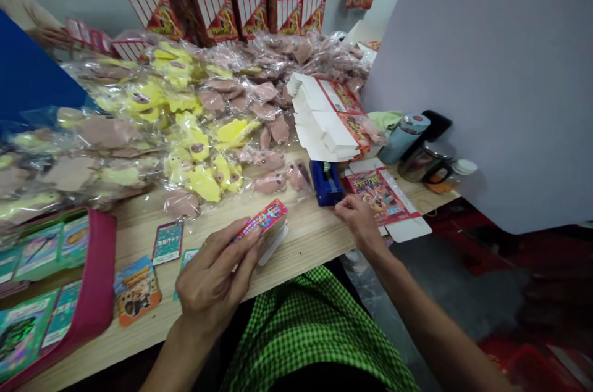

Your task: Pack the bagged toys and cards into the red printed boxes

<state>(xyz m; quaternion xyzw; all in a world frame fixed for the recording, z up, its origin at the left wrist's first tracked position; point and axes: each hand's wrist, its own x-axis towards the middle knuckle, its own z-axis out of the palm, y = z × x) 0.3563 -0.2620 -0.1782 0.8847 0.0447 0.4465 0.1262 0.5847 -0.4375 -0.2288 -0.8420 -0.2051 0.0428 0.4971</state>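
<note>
My left hand (pixel 217 268) is closed around a small red card box (pixel 271 217) with a shiny printed top and a white flap hanging at its lower side. Close to the front end of a blue tape dispenser (pixel 325 183), my right hand (pixel 359 216) has its thumb and forefinger pinched together. Whatever sits between those fingertips is too small to make out. A flat printed red carton (pixel 377 188) lies just beyond the right hand. Left of the left hand, a green card (pixel 168 242) and a colourful picture card (pixel 137 290) rest on the table.
Bagged yellow toys (pixel 199 151) and bagged pink toys (pixel 269 160) heap across the table. A pink bin (pixel 99 268) holds cards. Unfolded cartons (pixel 319 126), a blue bottle (pixel 405 136) and a metal mug (pixel 424 160) stand right. Behind are stacked red boxes (pixel 245 15) and another person's hand (pixel 50 36).
</note>
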